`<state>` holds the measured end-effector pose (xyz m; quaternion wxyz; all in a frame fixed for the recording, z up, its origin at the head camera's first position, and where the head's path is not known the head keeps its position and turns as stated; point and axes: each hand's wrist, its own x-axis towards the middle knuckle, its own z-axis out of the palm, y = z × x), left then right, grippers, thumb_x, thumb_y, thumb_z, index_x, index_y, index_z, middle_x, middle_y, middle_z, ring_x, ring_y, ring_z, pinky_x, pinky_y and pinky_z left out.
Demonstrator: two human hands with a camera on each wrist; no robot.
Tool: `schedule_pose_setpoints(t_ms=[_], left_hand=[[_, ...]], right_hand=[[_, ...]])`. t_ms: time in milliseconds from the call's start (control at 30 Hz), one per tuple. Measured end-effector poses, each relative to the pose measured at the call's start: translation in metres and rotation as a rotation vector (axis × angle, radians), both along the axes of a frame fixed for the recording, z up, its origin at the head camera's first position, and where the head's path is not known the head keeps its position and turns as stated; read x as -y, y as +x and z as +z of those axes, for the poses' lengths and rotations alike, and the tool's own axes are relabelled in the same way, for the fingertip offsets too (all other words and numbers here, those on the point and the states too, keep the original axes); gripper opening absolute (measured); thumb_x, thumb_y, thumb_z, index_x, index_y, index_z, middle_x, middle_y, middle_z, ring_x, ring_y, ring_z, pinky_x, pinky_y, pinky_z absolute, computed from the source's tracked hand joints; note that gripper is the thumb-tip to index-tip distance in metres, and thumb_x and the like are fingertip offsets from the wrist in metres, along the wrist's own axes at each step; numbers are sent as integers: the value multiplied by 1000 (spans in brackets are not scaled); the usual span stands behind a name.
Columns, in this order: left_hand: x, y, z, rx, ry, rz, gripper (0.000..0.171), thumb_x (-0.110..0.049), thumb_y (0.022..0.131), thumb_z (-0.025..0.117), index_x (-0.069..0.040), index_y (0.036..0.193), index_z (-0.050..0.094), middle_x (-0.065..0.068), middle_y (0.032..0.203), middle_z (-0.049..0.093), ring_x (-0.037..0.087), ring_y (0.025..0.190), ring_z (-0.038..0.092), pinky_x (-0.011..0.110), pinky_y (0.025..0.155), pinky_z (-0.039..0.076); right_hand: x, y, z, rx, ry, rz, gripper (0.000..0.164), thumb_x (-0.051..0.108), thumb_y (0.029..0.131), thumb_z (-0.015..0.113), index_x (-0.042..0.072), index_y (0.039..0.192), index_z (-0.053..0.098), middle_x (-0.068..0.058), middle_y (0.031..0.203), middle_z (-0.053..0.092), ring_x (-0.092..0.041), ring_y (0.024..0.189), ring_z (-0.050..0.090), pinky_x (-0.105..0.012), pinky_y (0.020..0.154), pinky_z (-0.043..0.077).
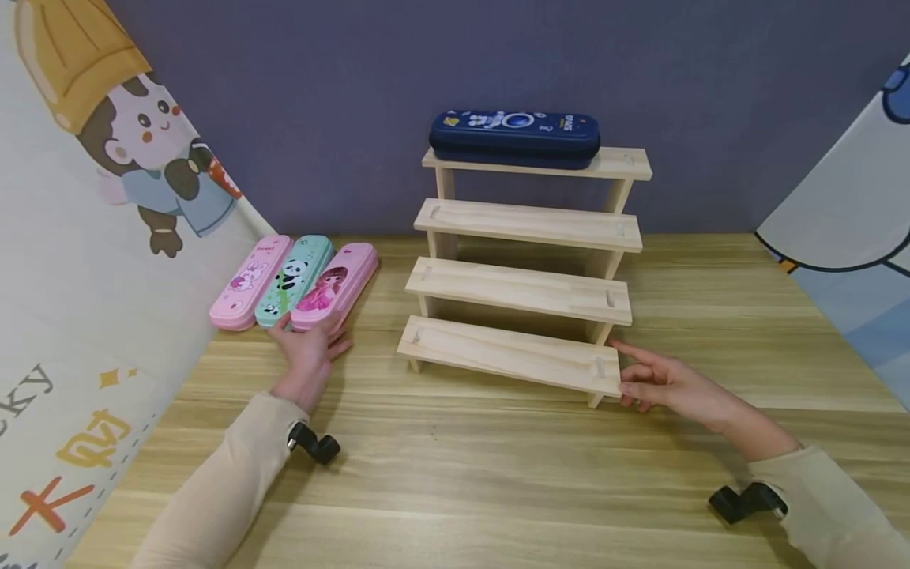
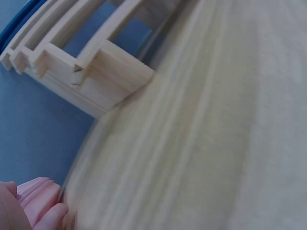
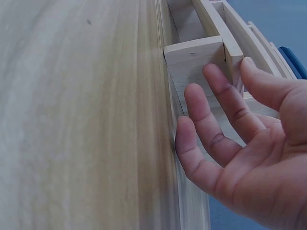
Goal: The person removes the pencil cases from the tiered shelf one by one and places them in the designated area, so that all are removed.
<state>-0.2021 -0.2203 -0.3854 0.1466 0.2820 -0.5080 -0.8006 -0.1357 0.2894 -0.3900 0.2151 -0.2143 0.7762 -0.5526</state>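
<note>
Three pencil cases lie side by side at the table's left: a pink one with a rabbit (image 1: 249, 280), a teal one with a panda (image 1: 293, 276), and a pink one with a doll (image 1: 341, 280). My left hand (image 1: 307, 352) grips the near end of the doll case, thumb on one side and fingers on the other. A four-step wooden display rack (image 1: 519, 288) stands in the middle. At the right end of its lowest board, my right hand (image 1: 657, 383) rests thumb and fingertips against the wood, its fingers loosely extended.
On the rack's top step lies a navy space-themed pencil case (image 1: 515, 142). Behind the rack rises a dark blue wall (image 1: 341, 118). Printed panels border the wood-grain table (image 1: 455, 482) on the left and right.
</note>
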Motion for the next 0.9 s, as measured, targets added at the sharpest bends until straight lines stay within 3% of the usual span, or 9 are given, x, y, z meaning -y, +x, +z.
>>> schedule_pose_setpoints(t_ms=[100, 233, 500, 700, 900], left_hand=[[-1, 2, -4, 34, -44, -54, 84, 5, 89, 68, -21, 141, 8, 15, 115, 53, 23, 72, 72, 41, 68, 64], [-2, 1, -9, 44, -80, -96, 84, 5, 92, 65, -22, 148, 8, 13, 110, 54, 17, 65, 70, 36, 64, 64], [3, -8, -14, 50, -49, -57, 83, 6, 92, 64, -23, 150, 12, 11, 107, 54, 16, 63, 68, 33, 56, 63], [5, -9, -11, 85, -52, -89, 87, 9, 92, 61, -25, 154, 10, 9, 113, 54, 18, 72, 70, 34, 62, 64], [7, -7, -8, 91, -15, -121, 94, 9, 93, 58, -27, 157, -1, 9, 123, 51, 21, 89, 70, 37, 71, 64]], right_hand=[[-1, 0, 0, -3, 0, 0, 70, 6, 103, 53, -10, 153, 5, 6, 110, 68, -15, 90, 66, -31, 69, 60], [-1, 0, 0, -4, 4, -4, 70, 6, 103, 53, -9, 153, 6, 6, 110, 68, -15, 90, 67, -31, 69, 60], [-1, 0, 0, 0, 2, 2, 70, 6, 103, 52, -9, 154, 6, 5, 110, 68, -16, 90, 66, -32, 69, 60], [0, 0, 0, -3, -6, 6, 70, 6, 103, 52, -9, 154, 5, 4, 108, 68, -16, 90, 66, -32, 69, 60], [0, 0, 0, -5, -3, 2, 70, 6, 103, 52, -10, 153, 6, 3, 108, 68, -16, 89, 67, -32, 69, 60]])
